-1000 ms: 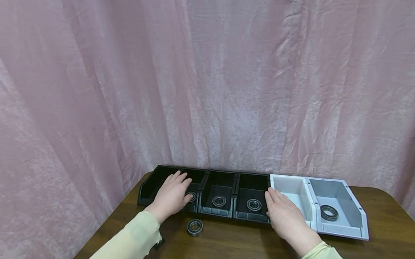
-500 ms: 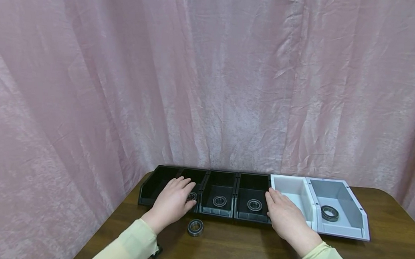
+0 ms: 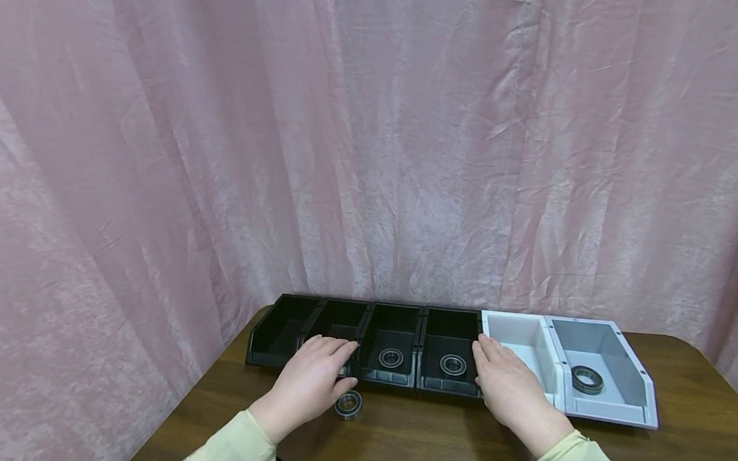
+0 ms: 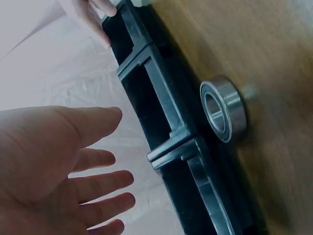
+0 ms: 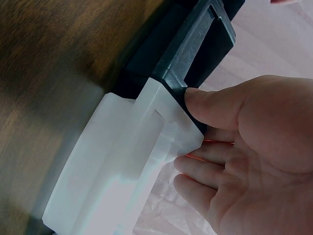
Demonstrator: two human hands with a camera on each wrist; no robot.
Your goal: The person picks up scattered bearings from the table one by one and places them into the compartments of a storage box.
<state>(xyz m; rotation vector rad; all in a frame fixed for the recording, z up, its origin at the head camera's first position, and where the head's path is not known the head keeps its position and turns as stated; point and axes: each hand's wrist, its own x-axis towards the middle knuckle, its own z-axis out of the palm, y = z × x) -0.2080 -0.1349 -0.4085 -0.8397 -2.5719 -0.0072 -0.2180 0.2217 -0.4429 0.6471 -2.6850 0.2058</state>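
My left hand (image 3: 308, 382), fingers extended and spread, hovers over the front of the left black bins with nothing in it. Just beyond its thumb, a ball bearing (image 3: 349, 406) lies on the table in front of the row; the left wrist view shows this bearing (image 4: 224, 108) apart from the hand. My right hand (image 3: 508, 383) rests at the join between a black bin (image 3: 452, 324) and a white bin (image 3: 509, 324). In the right wrist view its thumb (image 5: 215, 106) touches the black bin's edge, and its fingers look loosely extended.
Bearings lie in two middle black bins, one bearing (image 3: 391, 358) and another bearing (image 3: 452, 365). A larger bearing (image 3: 586, 379) sits in the light grey bin (image 3: 635, 413) at the right end. A pink curtain (image 3: 374, 152) hangs behind the wooden table (image 3: 431, 442).
My left hand has drawn back from over the left black bins toward the table bearing, its thumb now close to it. The right hand stays in place.
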